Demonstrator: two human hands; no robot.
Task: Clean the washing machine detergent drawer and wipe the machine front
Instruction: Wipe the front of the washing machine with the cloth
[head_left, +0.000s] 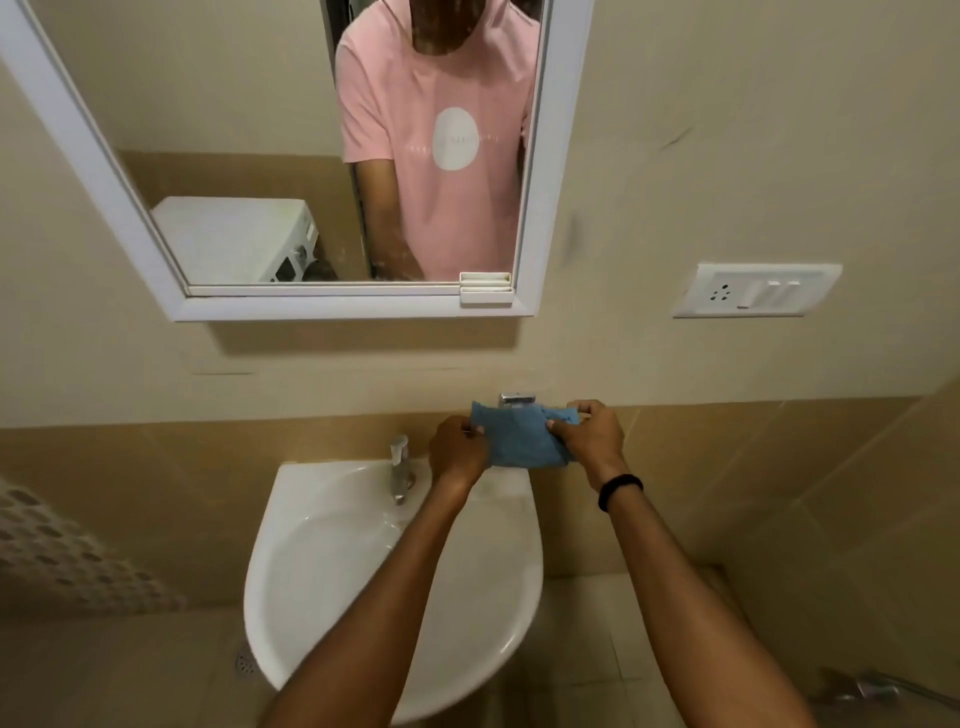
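A blue cloth (519, 441) hangs stretched between both hands above the back right rim of the white sink (332, 582). My left hand (457, 452) pinches its left edge and my right hand (589, 436) pinches its right edge. Part of a chrome wall fitting (517, 399) shows just behind the cloth's top edge. The white washing machine (234, 239) appears only as a reflection in the mirror, behind me; its detergent drawer cannot be made out.
A chrome tap (400, 467) stands at the sink's back rim, left of my left hand. A white-framed mirror (540, 171) hangs above. A switch and socket plate (753, 291) is on the right wall. A floor drain (244, 662) lies lower left.
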